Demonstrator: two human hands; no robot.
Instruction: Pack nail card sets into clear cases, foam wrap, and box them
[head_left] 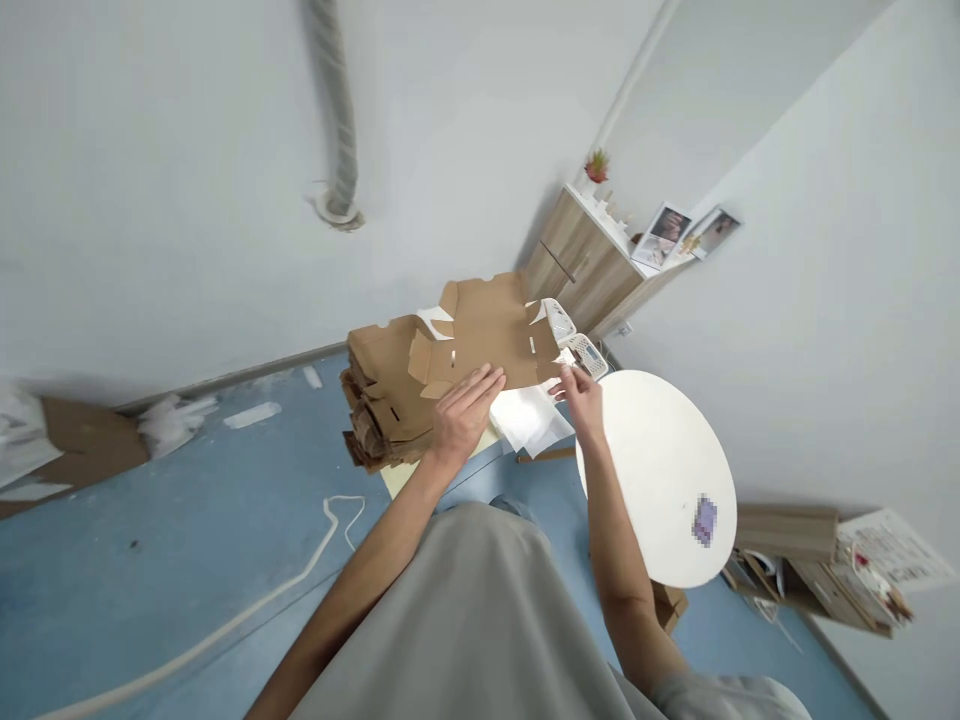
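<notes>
head view: cardboard (491, 325) lies partly under the flat left hand (463, 412), near the right hand (581, 400), its grip unclear.

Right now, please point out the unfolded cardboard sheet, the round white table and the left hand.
Unfolded cardboard sheet (491, 340): head view, middle panel, between two slots.
Round white table (660, 450): head view, bare top.
Left hand (461, 412): head view, back of the hand.
</notes>
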